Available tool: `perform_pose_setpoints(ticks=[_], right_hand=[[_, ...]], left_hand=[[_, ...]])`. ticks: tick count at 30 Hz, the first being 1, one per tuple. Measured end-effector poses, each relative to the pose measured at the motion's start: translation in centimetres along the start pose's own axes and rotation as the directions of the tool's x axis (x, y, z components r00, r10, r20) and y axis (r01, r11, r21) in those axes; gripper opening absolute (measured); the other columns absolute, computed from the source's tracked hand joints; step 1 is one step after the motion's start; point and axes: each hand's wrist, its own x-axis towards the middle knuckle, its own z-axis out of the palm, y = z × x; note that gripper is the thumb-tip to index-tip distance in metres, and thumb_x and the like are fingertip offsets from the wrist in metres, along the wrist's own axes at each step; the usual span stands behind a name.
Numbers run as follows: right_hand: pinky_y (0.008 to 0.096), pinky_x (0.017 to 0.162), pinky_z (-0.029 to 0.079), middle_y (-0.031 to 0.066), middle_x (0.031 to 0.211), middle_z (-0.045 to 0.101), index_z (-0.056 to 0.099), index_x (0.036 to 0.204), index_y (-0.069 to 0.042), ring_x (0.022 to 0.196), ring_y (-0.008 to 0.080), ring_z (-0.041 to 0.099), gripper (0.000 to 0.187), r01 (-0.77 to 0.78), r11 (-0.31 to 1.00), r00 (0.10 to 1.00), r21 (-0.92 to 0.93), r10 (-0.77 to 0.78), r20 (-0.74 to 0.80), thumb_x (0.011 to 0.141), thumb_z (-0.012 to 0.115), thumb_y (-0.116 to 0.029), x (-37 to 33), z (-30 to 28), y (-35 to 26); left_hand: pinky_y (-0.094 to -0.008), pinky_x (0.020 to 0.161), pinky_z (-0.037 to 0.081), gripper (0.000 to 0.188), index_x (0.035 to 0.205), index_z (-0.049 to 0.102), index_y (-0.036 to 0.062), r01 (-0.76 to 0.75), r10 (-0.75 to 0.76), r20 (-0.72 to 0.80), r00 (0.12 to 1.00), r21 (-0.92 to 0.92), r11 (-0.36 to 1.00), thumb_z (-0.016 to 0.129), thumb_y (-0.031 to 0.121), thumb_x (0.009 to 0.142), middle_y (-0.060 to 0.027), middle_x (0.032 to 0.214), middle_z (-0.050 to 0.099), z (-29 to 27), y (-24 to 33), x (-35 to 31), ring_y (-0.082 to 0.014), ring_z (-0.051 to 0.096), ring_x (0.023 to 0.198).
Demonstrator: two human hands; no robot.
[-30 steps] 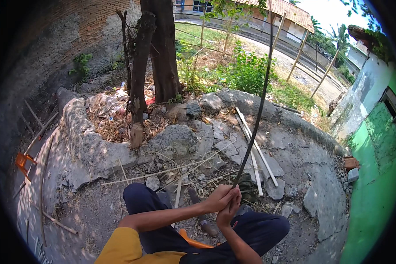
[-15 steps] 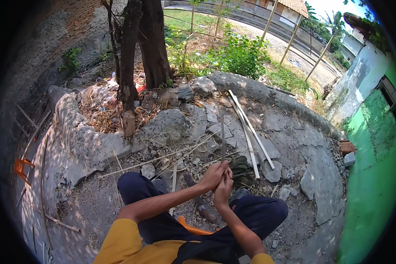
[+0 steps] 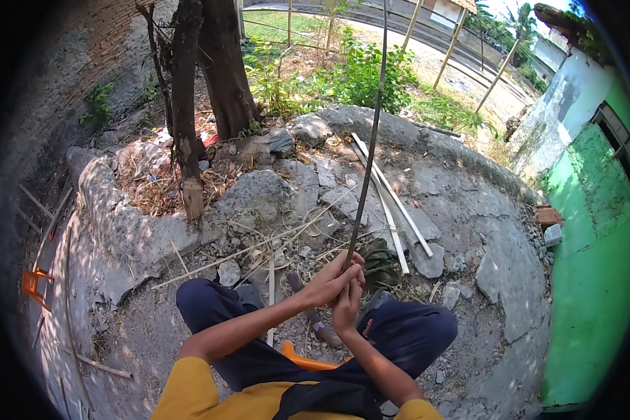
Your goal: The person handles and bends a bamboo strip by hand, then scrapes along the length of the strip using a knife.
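Note:
A long, thin, dark strip [image 3: 371, 147] rises from between my hands and leans slightly right, its far end passing out of the top of the view. My left hand [image 3: 332, 281] is closed around its lower end. Pressed against it just below, my right hand [image 3: 347, 306] is also closed at the strip's base; the lower tip is hidden by the fingers. Behind my hands, a dark green crumpled cloth [image 3: 379, 266] lies on the ground. A tool with a dark handle [image 3: 327, 334] rests between my legs, partly covered by my left arm.
Pale flat strips [image 3: 392, 199] lie ahead on broken concrete. Thin pale slivers [image 3: 259, 253] are scattered left of my hands. Beyond stand a rough stone border [image 3: 252, 199] and a tree trunk [image 3: 224, 77]. A green wall [image 3: 584, 280] is at right, an orange chair [image 3: 36, 287] far left.
The strip has swung upward and now reaches past the top edge. Both hands, still together, have shifted slightly left. The view has turned a little.

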Motion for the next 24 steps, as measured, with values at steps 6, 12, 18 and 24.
perform_pose_setpoints(ticks=[6, 12, 18, 24], right_hand=[[0.0237, 0.092, 0.047, 0.0049, 0.129, 0.056, 0.046, 0.147, -0.003, 0.114, 0.0105, 0.056, 0.044, -0.210, 0.978, 0.978, -0.019, 0.210, 0.006, 0.112, 0.037, -0.029, 0.5, 1.5, -1.6], [0.0214, 0.054, 0.039, -0.0003, 0.091, 0.058, 0.050, 0.139, -0.008, 0.067, 0.0052, 0.052, 0.037, -0.292, 0.954, 0.952, 0.067, 0.284, 0.115, 0.112, 0.039, -0.031, 2.0, -0.3, 1.1], [0.0232, 0.048, 0.036, -0.0027, 0.072, 0.049, 0.054, 0.122, -0.012, 0.053, 0.0064, 0.043, 0.025, -0.248, 0.969, 0.949, 0.020, 0.239, 0.203, 0.111, 0.043, -0.032, 3.3, 0.0, -0.9], [0.0232, 0.053, 0.036, 0.0000, 0.076, 0.046, 0.053, 0.114, -0.007, 0.057, 0.0067, 0.039, 0.026, -0.199, 0.968, 0.949, 0.155, 0.151, 0.276, 0.111, 0.043, -0.031, 8.6, -0.5, -11.6]], left_hand=[[-0.0275, 0.079, 0.051, 0.025, 0.122, 0.049, 0.0057, 0.067, -0.067, -0.055, 0.996, -0.003, 0.998, 0.043, 0.027, 0.111, -0.0052, 0.092, 0.062, -1.1, -1.1, -0.1, -0.0113, 0.061, 0.085], [-0.0278, 0.078, 0.051, 0.026, 0.113, 0.057, 0.0039, 0.211, -0.233, -0.147, 0.961, -0.153, 0.965, 0.045, 0.027, 0.110, -0.0067, 0.092, 0.065, -2.1, -4.9, 1.0, -0.0124, 0.061, 0.085], [-0.0301, 0.087, 0.053, 0.034, 0.127, 0.057, 0.0043, 0.152, -0.158, -0.076, 0.985, -0.076, 0.985, 0.046, 0.031, 0.110, -0.0088, 0.108, 0.067, -3.4, -4.5, 1.7, -0.0136, 0.063, 0.100], [-0.0443, 0.098, 0.054, 0.063, 0.147, 0.043, 0.0062, 0.082, -0.101, -0.083, 0.991, -0.210, 0.974, 0.038, 0.055, 0.107, -0.0148, 0.135, 0.057, -5.2, 1.7, 3.1, -0.0226, 0.058, 0.120]])
